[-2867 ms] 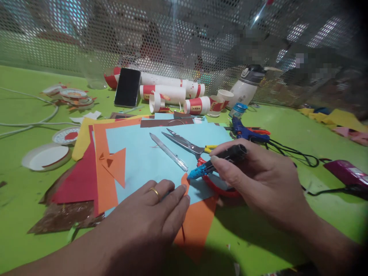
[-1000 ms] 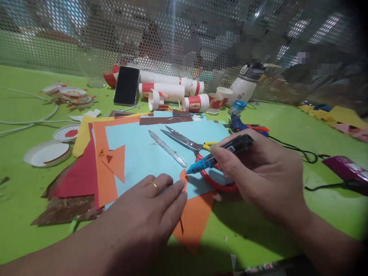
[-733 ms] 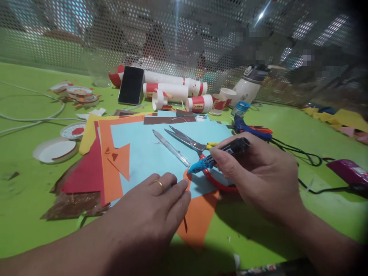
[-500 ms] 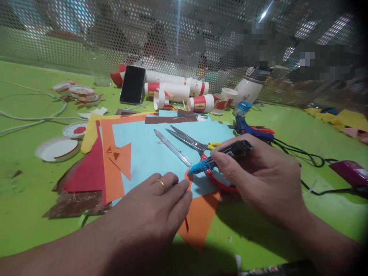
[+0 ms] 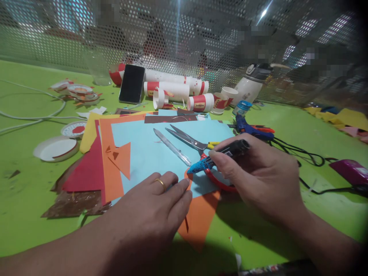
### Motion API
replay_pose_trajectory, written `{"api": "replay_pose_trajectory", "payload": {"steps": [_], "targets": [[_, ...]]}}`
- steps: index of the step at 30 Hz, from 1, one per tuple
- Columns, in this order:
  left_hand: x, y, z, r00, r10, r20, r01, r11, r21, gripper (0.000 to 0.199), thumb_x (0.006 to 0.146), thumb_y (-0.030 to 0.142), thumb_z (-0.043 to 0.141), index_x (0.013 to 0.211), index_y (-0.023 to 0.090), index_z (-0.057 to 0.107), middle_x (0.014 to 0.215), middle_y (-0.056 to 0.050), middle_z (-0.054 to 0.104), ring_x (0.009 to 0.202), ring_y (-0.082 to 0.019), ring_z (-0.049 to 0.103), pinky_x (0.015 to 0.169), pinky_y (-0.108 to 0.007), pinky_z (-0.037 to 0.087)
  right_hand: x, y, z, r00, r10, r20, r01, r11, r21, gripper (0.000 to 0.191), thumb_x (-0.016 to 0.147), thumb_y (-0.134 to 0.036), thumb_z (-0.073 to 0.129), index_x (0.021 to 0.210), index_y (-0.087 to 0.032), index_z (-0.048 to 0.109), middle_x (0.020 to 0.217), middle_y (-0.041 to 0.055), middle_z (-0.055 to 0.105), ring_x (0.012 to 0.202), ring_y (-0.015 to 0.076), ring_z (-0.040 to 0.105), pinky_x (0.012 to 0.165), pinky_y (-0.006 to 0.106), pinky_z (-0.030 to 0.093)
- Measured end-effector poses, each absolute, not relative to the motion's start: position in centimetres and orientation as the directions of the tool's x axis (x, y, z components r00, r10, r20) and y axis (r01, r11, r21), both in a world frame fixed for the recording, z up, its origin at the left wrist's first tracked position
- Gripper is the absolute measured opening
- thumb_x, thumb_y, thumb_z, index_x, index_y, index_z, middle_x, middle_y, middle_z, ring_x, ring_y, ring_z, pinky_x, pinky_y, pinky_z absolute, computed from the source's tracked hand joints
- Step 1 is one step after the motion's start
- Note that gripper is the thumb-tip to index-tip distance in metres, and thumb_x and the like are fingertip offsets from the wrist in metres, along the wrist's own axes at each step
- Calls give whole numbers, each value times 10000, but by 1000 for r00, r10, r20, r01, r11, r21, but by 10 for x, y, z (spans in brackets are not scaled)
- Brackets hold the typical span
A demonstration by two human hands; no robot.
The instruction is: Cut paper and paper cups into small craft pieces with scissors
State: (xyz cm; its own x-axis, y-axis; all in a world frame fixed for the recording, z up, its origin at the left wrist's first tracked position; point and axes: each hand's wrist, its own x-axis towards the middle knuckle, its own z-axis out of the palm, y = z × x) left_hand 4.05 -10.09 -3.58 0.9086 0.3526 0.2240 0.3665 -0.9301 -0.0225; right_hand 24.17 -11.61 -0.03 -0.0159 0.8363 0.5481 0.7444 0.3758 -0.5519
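Note:
My right hand (image 5: 258, 176) grips a black and blue marker (image 5: 220, 156), its tip touching a small orange paper piece (image 5: 188, 173). Fingers bent and close together, my left hand (image 5: 161, 199) presses that piece down; what lies beneath the palm is hidden. A gold ring is on one left finger. Under both is light blue paper (image 5: 138, 153). Scissors (image 5: 189, 140) with red and yellow handles lie spread on it, beside a clear pen (image 5: 171, 147). Another orange sheet (image 5: 201, 214) juts out towards me below my hands.
Paper cups (image 5: 201, 102), a phone (image 5: 132, 84) and a white bottle (image 5: 248, 86) line the back by a perforated screen (image 5: 172, 38). A blue glue gun (image 5: 251, 130) with black cable lies right. Paper plates (image 5: 56, 148) and a white cable (image 5: 34, 119) are left.
Both hands and the marker stay almost in place. The view has shifted very slightly, so the items at the left sit a little further left.

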Motion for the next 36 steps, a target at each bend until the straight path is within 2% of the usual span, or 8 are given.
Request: {"api": "replay_pose_trajectory", "payload": {"steps": [17,22,30,36], "targets": [[41,-102,-38,907,356,224,372,-927,-35,414,850,171,454,1240,65,543,1255,-174,582,1014,-311,511,828,-479,461,241,-114,1,-39,817,576,734,414,-538,136,808,-181,655,687,-181,594,577,-37,672,457,82,541,445,182,434],[41,-102,-38,911,349,220,369,-928,-53,415,844,120,430,1240,70,546,1255,-164,585,997,-295,517,822,-464,467,242,-114,1,-41,812,582,737,418,-531,125,809,-184,656,697,-165,605,588,-31,674,461,72,534,453,169,433],[41,-101,-36,908,346,236,364,-931,-39,404,842,114,440,1228,74,553,1248,-164,590,1003,-290,516,813,-455,465,243,-114,-1,-33,819,572,742,404,-536,149,824,-234,647,691,-192,596,587,-30,668,472,100,542,455,211,429],[41,-102,-36,910,357,212,370,-929,-23,417,831,95,420,1224,83,557,1250,-159,588,1004,-290,511,804,-451,464,243,-112,0,-1,822,570,800,343,-493,158,812,-292,659,694,-196,617,578,-8,617,491,136,527,442,250,386]]}}
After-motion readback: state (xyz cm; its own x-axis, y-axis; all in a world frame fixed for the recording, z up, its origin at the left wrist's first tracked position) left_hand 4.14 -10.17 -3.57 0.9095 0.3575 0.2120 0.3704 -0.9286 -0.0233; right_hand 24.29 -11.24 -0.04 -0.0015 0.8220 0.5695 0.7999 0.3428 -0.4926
